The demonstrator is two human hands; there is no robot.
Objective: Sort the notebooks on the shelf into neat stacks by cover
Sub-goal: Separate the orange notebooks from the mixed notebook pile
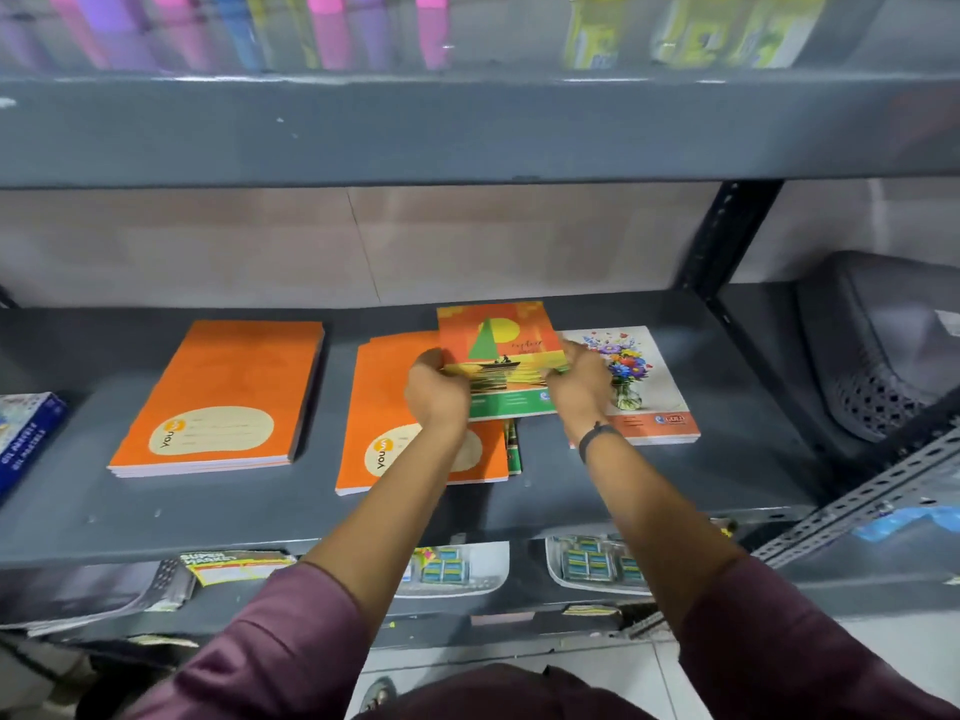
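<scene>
On the grey shelf (675, 485) lie notebooks in three groups. A neat orange stack (228, 387) sits at the left. A second orange stack (384, 407) lies in the middle, with a green-edged notebook (513, 449) poking out at its right side. A flower-cover stack (649, 387) lies at the right. My left hand (436, 392) and my right hand (576, 381) both grip a small bundle of sailboat-cover notebooks (498, 356), lifted slightly over the middle stack, one hand on each side edge.
A blue box (26, 439) sits at the shelf's left end. A dark perforated basket (878, 345) stands to the right beyond the black upright post (722, 241). The shelf above (467, 132) hangs close overhead. The lower shelf holds packets and white trays (571, 569).
</scene>
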